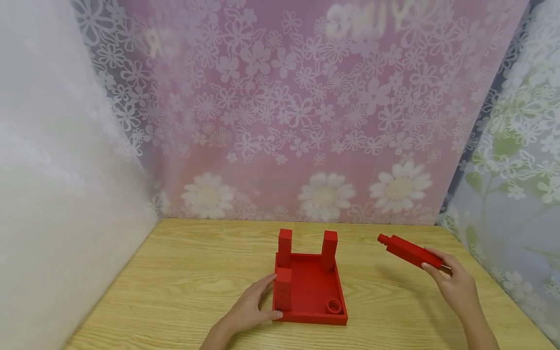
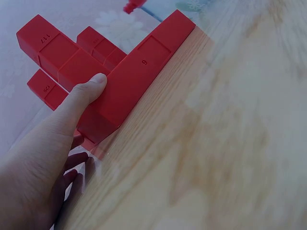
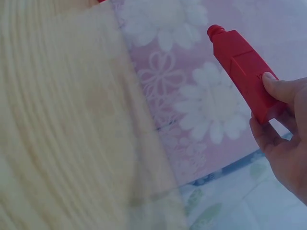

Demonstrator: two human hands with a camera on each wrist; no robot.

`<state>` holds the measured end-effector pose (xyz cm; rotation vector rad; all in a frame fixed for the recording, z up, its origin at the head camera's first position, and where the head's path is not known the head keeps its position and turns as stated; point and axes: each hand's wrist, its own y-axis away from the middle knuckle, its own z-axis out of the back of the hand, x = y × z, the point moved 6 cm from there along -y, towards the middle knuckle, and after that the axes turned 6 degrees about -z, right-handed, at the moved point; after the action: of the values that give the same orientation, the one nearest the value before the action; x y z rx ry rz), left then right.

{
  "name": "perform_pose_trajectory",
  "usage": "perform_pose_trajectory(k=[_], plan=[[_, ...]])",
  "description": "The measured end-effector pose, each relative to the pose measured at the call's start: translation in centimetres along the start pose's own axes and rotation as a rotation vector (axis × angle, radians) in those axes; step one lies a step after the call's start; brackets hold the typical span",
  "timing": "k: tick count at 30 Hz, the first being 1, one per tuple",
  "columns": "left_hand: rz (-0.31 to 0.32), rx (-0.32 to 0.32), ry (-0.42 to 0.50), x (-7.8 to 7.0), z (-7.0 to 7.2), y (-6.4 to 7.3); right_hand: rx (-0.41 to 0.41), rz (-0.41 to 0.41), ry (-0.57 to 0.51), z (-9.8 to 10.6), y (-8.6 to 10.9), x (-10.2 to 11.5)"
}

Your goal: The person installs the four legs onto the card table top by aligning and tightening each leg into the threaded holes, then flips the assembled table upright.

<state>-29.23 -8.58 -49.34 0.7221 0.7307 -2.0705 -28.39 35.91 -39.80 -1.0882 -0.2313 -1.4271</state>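
A red tray-like base (image 1: pixel 308 287) lies on the table with low walls and three square posts standing in its corners. Its near right corner has a round threaded socket (image 1: pixel 334 306). My left hand (image 1: pixel 245 308) grips the near left corner, thumb on the front wall and fingers along the left side; in the left wrist view the thumb presses the red wall (image 2: pixel 139 67), while other fingertips are partly hidden. Off to the right, my right hand (image 1: pixel 457 287) pinches the plain end of a loose red square post (image 1: pixel 411 252), held tilted above the table. Its threaded tip (image 3: pixel 216 30) points away from the hand.
The light wood table (image 1: pixel 197 262) runs back to a pink flowered curtain (image 1: pixel 271 121). A white sheet (image 1: pixel 65 170) hangs at the left, and a pale flowered sheet (image 1: pixel 516 170) borders the right side.
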Motion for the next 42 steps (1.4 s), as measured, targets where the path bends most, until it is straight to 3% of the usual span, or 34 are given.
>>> perform_pose_trajectory(k=[6, 14, 26, 42], plan=[[0.0, 0.001, -0.002, 0.0, -0.1, -0.1, -0.022, 0.1, 0.042, 0.5, 0.4, 4.3], [0.002, 0.001, -0.013, 0.1, -0.1, -0.1, 0.007, 0.201, 0.01, 0.1, 0.8, 7.6], [-0.008, -0.007, -0.008, 0.3, -0.1, -0.1, 0.083, 0.306, 0.0, -1.3, 1.7, 9.9], [-0.014, -0.009, -0.009, 0.3, 0.0, -0.1, 0.191, 0.287, -0.05, -3.2, 2.7, 12.0]])
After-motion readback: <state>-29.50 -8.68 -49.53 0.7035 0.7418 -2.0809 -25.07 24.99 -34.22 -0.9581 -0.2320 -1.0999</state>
